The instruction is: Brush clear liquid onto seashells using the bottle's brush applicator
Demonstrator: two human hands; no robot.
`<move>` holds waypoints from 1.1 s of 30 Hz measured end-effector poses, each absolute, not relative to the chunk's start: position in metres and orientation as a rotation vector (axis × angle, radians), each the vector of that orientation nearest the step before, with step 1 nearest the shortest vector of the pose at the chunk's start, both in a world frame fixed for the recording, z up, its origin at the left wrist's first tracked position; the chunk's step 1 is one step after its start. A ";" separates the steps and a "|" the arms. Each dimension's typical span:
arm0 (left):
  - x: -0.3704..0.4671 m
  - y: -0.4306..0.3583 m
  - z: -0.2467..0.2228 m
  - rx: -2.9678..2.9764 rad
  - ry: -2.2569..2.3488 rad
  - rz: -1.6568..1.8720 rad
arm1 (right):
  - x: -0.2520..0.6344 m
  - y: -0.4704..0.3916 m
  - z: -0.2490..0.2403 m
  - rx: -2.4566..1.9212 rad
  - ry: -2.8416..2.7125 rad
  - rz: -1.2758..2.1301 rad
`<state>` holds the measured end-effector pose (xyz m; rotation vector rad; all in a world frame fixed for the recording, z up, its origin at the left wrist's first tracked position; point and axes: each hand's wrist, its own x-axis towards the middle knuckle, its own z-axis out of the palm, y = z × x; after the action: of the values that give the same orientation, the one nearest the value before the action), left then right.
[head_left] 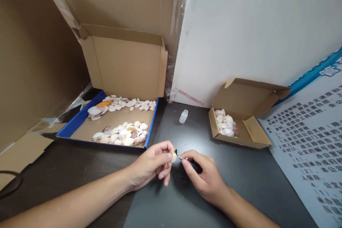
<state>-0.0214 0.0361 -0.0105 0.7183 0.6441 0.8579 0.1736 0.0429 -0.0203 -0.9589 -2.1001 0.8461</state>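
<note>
Between the thumb and fingers of my left hand (157, 162) is a small pale seashell (174, 157) with a dark spot at its upper edge. My right hand (203, 174) pinches a thin, light-coloured tool (182, 158), its tip at the shell's right side. Whether the tip is a brush or a point is too small to tell. A little beyond the hands stands a small glass bottle (183, 117), whitish inside and tilted in the view.
At the left, an open blue-edged cardboard box (85, 125) holds many shells in two groups. To the right, a smaller open box (242, 140) contains a pile of pale shells (226, 124). A printed sheet (307, 149) lies at far right; cardboard and white panels rise behind.
</note>
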 end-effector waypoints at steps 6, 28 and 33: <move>-0.021 0.036 -0.010 0.733 0.661 0.867 | 0.171 0.044 -0.020 -1.029 -2.079 0.832; -0.020 0.035 -0.020 0.919 0.713 0.927 | 0.172 0.040 -0.020 -1.032 -2.045 0.711; -0.021 0.034 -0.022 0.974 0.741 0.913 | 0.172 0.040 -0.020 -0.997 -2.065 0.716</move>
<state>-0.0211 0.0340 -0.0222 0.9740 0.7415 0.9126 0.1720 0.0395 -0.0202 -0.9971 -2.0648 0.7161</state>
